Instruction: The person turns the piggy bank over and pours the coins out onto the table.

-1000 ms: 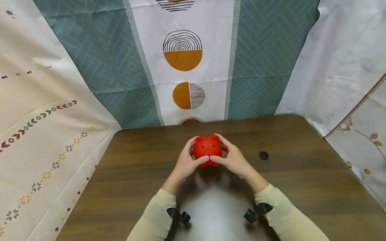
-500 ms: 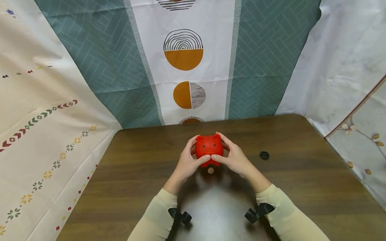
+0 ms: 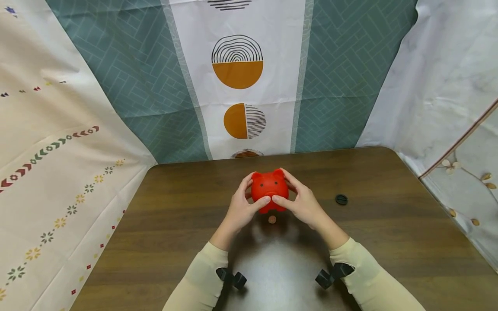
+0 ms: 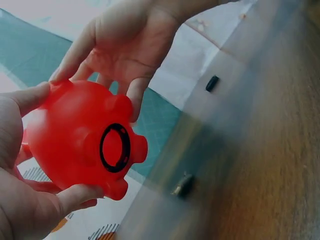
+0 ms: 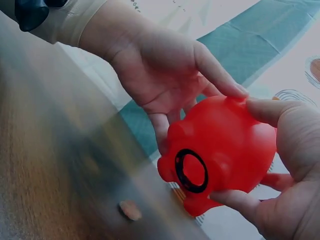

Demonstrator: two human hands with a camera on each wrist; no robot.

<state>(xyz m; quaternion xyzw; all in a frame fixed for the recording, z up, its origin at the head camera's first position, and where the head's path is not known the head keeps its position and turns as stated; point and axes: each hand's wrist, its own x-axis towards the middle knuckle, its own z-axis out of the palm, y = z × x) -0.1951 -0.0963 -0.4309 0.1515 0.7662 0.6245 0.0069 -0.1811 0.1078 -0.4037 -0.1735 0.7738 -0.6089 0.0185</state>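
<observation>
Both hands, left (image 3: 242, 207) & right (image 3: 301, 204), fingers curled round red piggy bank (image 3: 269, 187), held just above bench (image 3: 389, 242) w/ open belly hole facing down; coin (image 3: 272, 219) lies on bench right under it; black plug (image 3: 341, 199) off to the right

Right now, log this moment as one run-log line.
left hand: grips pig | right hand: grips pig | pig: held above table, hole open | coin: on table under pig | plug: on table, right
</observation>
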